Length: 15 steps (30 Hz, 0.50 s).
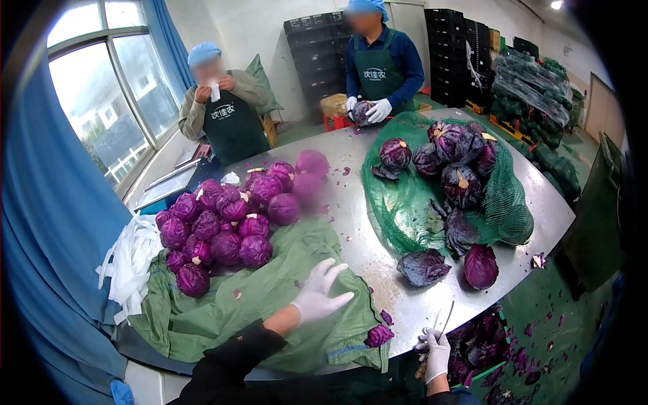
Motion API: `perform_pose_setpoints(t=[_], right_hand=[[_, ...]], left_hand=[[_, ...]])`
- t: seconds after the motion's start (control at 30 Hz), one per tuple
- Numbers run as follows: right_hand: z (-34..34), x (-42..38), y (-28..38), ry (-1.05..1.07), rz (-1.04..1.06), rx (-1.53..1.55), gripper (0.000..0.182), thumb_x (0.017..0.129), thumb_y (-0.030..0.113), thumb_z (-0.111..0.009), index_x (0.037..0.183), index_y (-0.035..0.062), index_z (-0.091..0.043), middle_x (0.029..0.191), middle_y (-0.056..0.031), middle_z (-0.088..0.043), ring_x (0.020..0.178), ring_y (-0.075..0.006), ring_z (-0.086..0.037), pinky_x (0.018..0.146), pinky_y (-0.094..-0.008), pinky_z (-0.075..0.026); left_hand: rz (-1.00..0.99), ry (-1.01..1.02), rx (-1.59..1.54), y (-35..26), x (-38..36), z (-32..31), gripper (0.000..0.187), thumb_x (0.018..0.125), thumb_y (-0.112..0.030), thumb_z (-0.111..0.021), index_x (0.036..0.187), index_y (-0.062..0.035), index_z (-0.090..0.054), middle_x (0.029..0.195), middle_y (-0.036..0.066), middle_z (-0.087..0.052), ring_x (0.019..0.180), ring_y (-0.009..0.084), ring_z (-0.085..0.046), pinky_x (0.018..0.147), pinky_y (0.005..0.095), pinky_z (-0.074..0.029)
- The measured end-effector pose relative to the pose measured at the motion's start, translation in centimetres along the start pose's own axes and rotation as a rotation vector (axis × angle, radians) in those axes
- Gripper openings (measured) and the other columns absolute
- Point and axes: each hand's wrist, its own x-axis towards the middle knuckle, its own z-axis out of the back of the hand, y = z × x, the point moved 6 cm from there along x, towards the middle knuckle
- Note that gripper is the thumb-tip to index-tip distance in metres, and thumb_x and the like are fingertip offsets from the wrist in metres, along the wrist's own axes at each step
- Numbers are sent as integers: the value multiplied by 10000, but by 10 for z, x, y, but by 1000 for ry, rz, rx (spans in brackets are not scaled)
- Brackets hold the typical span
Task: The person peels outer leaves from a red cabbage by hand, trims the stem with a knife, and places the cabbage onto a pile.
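My left hand (320,291), in a white glove, hovers over a green woven sack (223,317) with its fingers spread and nothing in them. At the table's near edge, my gloved right hand (435,354) is closed round the handle of a knife (447,317), its thin blade pointing up. Beyond my left hand lies a heap of trimmed red cabbages (226,248); those at its right side look blurred. Untrimmed red cabbages (462,187) with dark outer leaves rest on an opened green net bag (391,202). One cabbage (481,266) and a loose leaf (424,267) lie nearer me.
Below the metal table (354,223), a crate holds cabbage leaves (479,344). White strips (131,260) hang by the blue curtain. Across the table, one person (233,111) holds something white near the face; another person (383,67) holds a cabbage. Black crates (445,57) stand behind.
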Motion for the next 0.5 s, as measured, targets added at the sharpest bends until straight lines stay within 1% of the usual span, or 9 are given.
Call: perform_pose_setpoints(t=[0.13,0.17,0.2,0.27,0.3,0.33,0.37,0.4,0.5], right_hand=[[-1,-4,3,-24,-3,-29,230,977,145,-532,1150,-3,-563,923,-99,-649,636,-116,-603,417,-208,-410],[-1,-4,2,-12,14,-51,250,970,181,-548,1132,-7,-578,893,-83,-650,648,-110,-620,432,-202,-425],[-2,-7,3,4,0,-30,250,967,179,-547,1131,-8,-579,906,-83,-653,662,-107,-624,454,-204,-430],[-6,-16,16,11,5,-45,267,969,184,-530,1148,-7,-578,942,-89,-657,713,-109,-640,484,-209,-442],[-6,-16,16,24,6,-39,286,970,187,-523,1165,-16,-572,972,-100,-659,738,-115,-649,498,-214,-452],[-6,-16,16,31,-43,-28,317,969,179,-531,1243,21,-543,987,-77,-642,749,-111,-634,505,-219,-444],[-6,-15,17,27,-52,-22,328,970,180,-525,1256,18,-521,994,-78,-639,753,-115,-637,505,-220,-444],[-6,-14,18,25,-62,-15,341,972,181,-519,1270,16,-499,1001,-79,-637,758,-119,-640,504,-220,-445],[-3,-6,24,51,-72,50,358,971,180,-500,1295,36,-450,1018,-79,-629,740,-126,-635,512,-226,-449]], left_hand=[[-41,-41,9,0,-3,-1,683,814,-339,-734,1399,-134,-445,1433,195,-336,1363,359,-312,1129,420,-296],[-50,-53,29,1,-3,-3,666,809,-318,-745,1386,-131,-469,1427,183,-345,1359,343,-318,1129,411,-300],[-103,-72,1,-3,-4,-2,656,809,-286,-747,1377,-106,-474,1423,172,-353,1353,322,-334,1128,406,-303],[-144,-37,-26,-7,1,-3,645,806,-249,-748,1365,-74,-478,1417,160,-362,1346,304,-351,1128,394,-304],[-162,-4,-27,-7,4,-7,657,803,-270,-748,1364,-64,-475,1410,173,-355,1336,323,-346,1127,400,-298],[-176,16,-23,-9,8,-10,670,800,-291,-747,1363,-55,-471,1403,187,-348,1326,342,-342,1126,406,-292],[-193,42,-10,-14,13,-12,663,798,-272,-747,1360,-56,-471,1402,187,-357,1323,346,-346,1120,411,-296],[-215,43,22,-24,16,-12,629,806,-223,-741,1355,-58,-481,1418,160,-376,1342,302,-366,1129,389,-298],[-289,140,29,-49,35,-24,646,808,-227,-735,1369,-60,-462,1428,174,-375,1339,315,-368,1124,391,-304]])
